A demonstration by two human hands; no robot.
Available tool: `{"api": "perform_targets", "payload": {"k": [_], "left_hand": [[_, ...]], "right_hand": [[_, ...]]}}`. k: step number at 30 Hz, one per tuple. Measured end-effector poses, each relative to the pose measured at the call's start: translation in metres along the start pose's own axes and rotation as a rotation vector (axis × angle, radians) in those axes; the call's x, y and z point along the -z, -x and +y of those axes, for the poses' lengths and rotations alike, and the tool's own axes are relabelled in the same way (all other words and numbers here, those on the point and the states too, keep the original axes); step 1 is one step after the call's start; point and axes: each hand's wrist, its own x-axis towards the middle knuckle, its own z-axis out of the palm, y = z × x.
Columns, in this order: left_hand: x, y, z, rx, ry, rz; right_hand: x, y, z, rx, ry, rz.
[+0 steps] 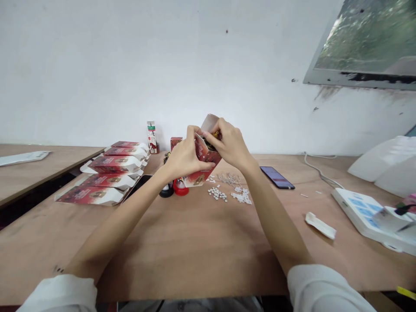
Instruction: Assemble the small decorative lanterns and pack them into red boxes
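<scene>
Red carton (202, 150) sits tilted, flap (208, 122) up, in the left hand (183, 157), which wraps round it with the thumb across its front, presumably to steady it for the right hand (232, 144), half curled at its mouth; whether that one pinches the yellow piece (216, 135) there, I can't tell. Similar cartons (113, 164) lie in a row left of the left hand, probably for easy reach.
</scene>
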Motion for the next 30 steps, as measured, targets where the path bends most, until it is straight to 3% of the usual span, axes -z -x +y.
{"api": "perform_targets", "payload": {"k": [4,7,11,16,25,30], "left_hand": [[0.003,-0.002,-0.004,-0.055,0.013,0.038],[0.006,-0.004,-0.008,-0.161,-0.032,0.066],[0.011,-0.006,-0.011,-0.258,-0.106,0.108],[0.018,-0.006,-0.014,-0.273,-0.062,0.136],[0.021,-0.008,-0.017,-0.237,-0.072,0.095],[0.02,-0.008,-0.014,-0.234,-0.104,0.025]], "right_hand": [[0.01,0.0,0.002,0.052,-0.277,-0.085],[0.015,-0.004,0.009,0.039,-0.453,-0.058],[0.013,-0.01,0.022,0.013,-0.513,0.026],[0.004,-0.013,0.032,0.031,-0.527,0.099],[-0.002,-0.002,0.015,-0.287,-0.926,-0.257],[-0.002,-0.001,0.006,-0.236,-0.881,-0.264]]}}
